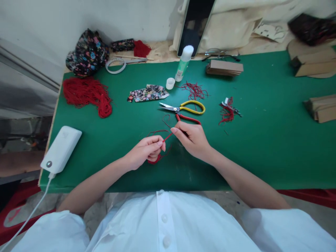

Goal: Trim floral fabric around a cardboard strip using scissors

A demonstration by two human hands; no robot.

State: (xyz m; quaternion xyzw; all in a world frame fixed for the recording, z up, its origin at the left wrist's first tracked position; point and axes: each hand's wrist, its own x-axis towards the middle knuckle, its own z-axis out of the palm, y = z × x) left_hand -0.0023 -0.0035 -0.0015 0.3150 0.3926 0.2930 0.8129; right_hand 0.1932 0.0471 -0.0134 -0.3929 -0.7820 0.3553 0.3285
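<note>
The left hand (149,149) and right hand (193,139) each grasp the red cord (168,137), stretched between them just in front of the yellow-handled scissors (193,107). The scissors lie on the green work surface (262,140); left of them is a bundle of red yarn (88,94). Beyond the scissors, a pale wall (105,17) rises behind the surface, left of the upright dark screen (195,26).

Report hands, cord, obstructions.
Both hands, left and right, pinching red cord, taut between them. Yellow-handled scissors lie just beyond right hand.
</note>
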